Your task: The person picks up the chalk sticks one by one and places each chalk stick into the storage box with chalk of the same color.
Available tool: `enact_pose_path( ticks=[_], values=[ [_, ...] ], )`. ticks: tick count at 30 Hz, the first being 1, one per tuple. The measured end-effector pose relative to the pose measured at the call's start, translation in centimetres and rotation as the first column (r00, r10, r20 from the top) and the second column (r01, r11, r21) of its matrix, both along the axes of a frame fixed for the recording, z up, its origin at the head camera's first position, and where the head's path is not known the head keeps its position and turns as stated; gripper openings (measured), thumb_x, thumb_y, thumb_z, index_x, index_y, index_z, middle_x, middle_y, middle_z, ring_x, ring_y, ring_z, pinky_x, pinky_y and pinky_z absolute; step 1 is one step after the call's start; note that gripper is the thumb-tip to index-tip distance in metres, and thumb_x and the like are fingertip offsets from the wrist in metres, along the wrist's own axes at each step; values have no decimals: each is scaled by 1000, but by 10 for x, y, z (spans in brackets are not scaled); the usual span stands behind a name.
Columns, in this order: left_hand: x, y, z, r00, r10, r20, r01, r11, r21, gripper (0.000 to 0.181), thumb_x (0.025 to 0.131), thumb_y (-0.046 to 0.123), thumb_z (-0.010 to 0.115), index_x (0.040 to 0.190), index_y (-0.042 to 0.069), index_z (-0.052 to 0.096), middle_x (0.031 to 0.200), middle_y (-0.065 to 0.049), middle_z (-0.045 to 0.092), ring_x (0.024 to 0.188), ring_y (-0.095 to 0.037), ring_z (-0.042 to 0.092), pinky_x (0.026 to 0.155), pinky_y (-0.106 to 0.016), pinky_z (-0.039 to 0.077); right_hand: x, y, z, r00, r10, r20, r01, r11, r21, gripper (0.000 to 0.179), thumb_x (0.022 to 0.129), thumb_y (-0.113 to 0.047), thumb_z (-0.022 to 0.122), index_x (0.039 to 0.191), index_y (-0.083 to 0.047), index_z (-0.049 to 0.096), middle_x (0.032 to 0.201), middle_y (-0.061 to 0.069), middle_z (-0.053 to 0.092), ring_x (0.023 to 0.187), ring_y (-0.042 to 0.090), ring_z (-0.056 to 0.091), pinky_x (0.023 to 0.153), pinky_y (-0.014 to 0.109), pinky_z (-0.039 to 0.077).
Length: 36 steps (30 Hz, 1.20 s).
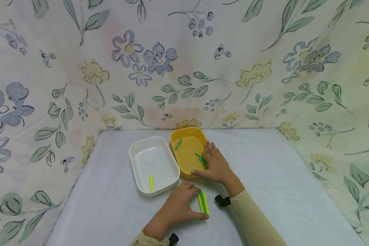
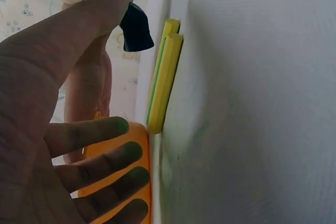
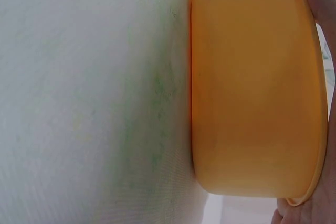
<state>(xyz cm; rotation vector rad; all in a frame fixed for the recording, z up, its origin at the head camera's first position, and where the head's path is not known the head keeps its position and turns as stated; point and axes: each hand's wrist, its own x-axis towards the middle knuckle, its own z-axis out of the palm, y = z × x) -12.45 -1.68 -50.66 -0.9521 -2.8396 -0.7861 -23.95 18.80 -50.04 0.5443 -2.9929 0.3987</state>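
On the table, two yellow sticks and a green stick lie side by side. My left hand spans them lengthwise, thumb near one end and fingers near the other. In the left wrist view, its fingers are spread and look apart from the yellow stick. My right hand rests over the rim of the orange tray, fingers extended along the right side and thumb at the near edge. Several green sticks lie inside. The tray's outer wall fills much of the right wrist view.
A white tray stands left of the orange one, with one yellow stick inside. A white cloth covers the table. Floral fabric hangs behind. A black wrist-worn piece sits beside the right wrist.
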Motion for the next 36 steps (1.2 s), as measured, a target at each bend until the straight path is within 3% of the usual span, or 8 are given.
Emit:
enact_pose_path(
  ticks=[7, 15, 28, 33, 36],
  values=[
    [1, 3, -7, 1000, 13, -3, -13, 997, -76, 83, 64, 82, 68, 121, 22, 67, 107, 11, 54, 98, -10, 47, 86, -31, 46, -1, -1, 0, 1000, 6, -7, -6, 1000, 3, 129, 69, -94, 41, 157, -13, -6, 167, 9, 0, 154, 29, 1, 124, 49, 14],
    [0, 5, -5, 999, 33, 14, -31, 990, -141, 96, 64, 82, 68, 131, 14, 63, 113, 5, 56, 104, -15, 49, 88, -35, 47, -2, 0, 1, 1000, 9, -26, -8, 1000, 7, 128, 69, -94, 41, 157, -12, -3, 166, 11, 2, 154, 30, 2, 123, 51, 15],
    [-1, 7, -4, 999, 34, 27, -30, 992, -126, 77, 66, 71, 76, 119, 14, 71, 110, 4, 58, 102, -16, 50, 84, -36, 46, -2, 0, -1, 1000, -4, -21, 4, 1000, -2, 131, 67, -95, 42, 158, -6, 10, 167, 10, 3, 154, 27, 1, 123, 49, 15],
    [-2, 8, -7, 999, 35, -29, -38, 995, -90, 77, 66, 72, 74, 119, 16, 70, 113, 5, 59, 104, -16, 52, 88, -37, 47, -2, 0, 0, 1000, -3, -17, 3, 1000, -8, 131, 67, -95, 42, 158, -7, 9, 167, 9, 1, 154, 27, 0, 124, 48, 14],
    [-4, 7, -5, 996, 43, -82, -44, 999, -7, 78, 67, 73, 73, 121, 16, 69, 114, 6, 59, 103, -13, 54, 88, -35, 49, -1, 0, 0, 1000, 2, -13, -2, 1000, -6, 131, 68, -96, 40, 158, -8, 5, 167, 8, -1, 154, 27, -1, 124, 48, 13]
  ],
)
